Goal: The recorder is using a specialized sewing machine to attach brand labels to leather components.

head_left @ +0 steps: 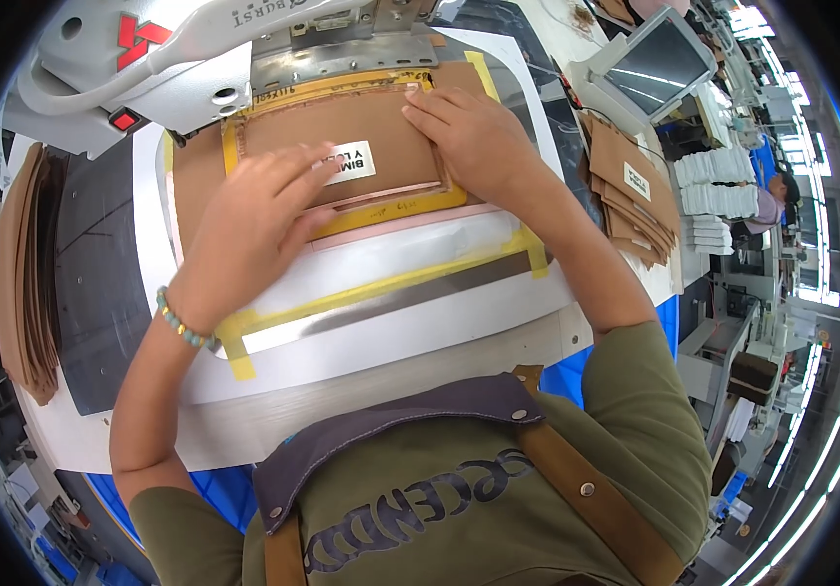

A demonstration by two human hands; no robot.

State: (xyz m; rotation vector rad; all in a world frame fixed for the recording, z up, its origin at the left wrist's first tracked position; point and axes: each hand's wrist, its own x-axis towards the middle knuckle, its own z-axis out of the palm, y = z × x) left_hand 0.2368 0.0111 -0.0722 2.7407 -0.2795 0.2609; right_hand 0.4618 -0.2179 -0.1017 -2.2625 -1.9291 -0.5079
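Note:
A flat brown panel (288,132) with a white label (353,162) lies inside a yellow rectangular frame (390,211), just below a metal bracket. Over the panel's left part is my left hand (268,210), its fingers stretched out and their tips near the label; whether they touch cannot be told. A beaded bracelet (183,322) circles that wrist. My right hand (478,142) reaches the frame's upper right corner with extended fingers, the fingertips resting at the panel's edge. Neither hand is seen gripping anything. Part of the frame's left side is behind my left hand.
Above stands a white machine head (137,78) with a red switch (124,120). Yellow tape (381,288) borders a white sheet. Brown panels are stacked at left (24,273) and right (630,186). A screen (659,63) sits at upper right. Another person (766,207) is farther right.

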